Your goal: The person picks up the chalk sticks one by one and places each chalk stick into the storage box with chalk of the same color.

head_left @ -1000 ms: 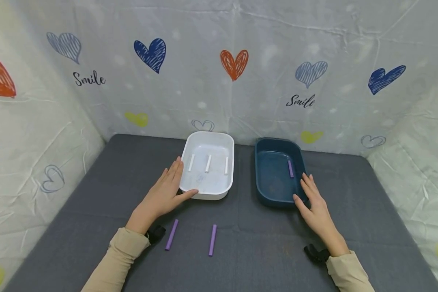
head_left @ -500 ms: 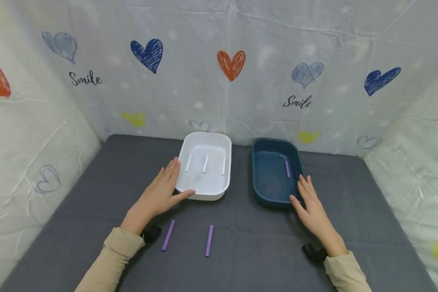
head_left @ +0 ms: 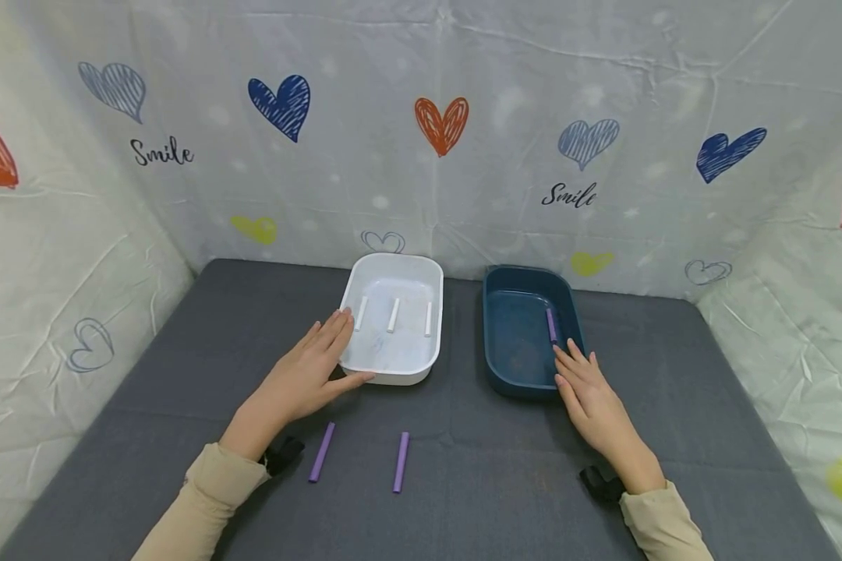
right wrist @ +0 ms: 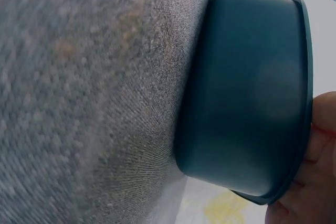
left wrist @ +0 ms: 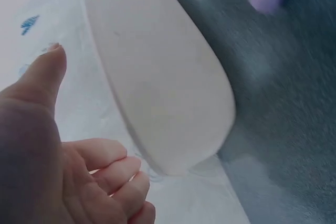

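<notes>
My left hand (head_left: 305, 382) hovers at the near left corner of a white rectangular tub (head_left: 386, 357), fingers stretched over its left rim; in the left wrist view the fingers look relaxed and the palm holds nothing. Three white chalk-like sticks (head_left: 393, 315) lie inside that tub. At the right, my right hand (head_left: 595, 407) reaches over the near right corner of a dark blue tub (head_left: 522, 366), fingers extended and nothing gripped. One purple chalk-like stick (head_left: 551, 324) lies in the blue tub, close to those fingertips. In the right wrist view, fingers (right wrist: 310, 184) are beside the tub's rim.
Two purple sticks lie on the grey cloth in front of the white tub: a left one (head_left: 322, 452) near my left wrist and a right one (head_left: 401, 462). A heart-printed curtain (head_left: 365, 179) stands behind the table (head_left: 477, 483).
My right fingers have moved left, over the blue tub's rim towards its purple stick. The left fingers have shifted slightly inward over the white tub's rim. The sticks stay in place.
</notes>
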### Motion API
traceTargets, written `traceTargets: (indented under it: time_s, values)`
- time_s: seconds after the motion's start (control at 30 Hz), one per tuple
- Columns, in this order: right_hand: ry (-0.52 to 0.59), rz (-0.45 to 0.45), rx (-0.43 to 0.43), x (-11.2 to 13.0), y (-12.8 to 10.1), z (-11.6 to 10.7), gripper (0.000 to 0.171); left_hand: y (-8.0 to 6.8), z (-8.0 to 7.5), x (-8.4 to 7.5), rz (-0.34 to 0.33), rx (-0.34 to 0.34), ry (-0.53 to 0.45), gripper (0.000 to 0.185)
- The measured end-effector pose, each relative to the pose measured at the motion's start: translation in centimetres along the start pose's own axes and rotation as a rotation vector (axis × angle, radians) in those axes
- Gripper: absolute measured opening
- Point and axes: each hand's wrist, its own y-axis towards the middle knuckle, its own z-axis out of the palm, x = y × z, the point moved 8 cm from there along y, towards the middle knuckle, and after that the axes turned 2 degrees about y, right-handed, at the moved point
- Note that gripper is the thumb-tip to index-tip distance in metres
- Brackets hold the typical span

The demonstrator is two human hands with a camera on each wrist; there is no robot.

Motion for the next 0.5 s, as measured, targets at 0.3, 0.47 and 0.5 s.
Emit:
traceTargets:
  time_s: [0.3,0.47,0.5]
  values:
    - [-0.007,-0.032,0.003,0.3,0.0,-0.2,0.036,-1.1,-1.3,-3.4,0.128,-0.115,-0.074,0.089]
    - [-0.026,-0.050,-0.002,0.3,0.0,-0.2,0.037,-2.0,-1.9,-5.7,0.177,-0.151,-0.123,0.084]
    - [-0.030,-0.055,-0.003,0.3,0.0,-0.2,0.037,-2.3,-2.0,-6.2,0.200,-0.169,-0.127,0.082]
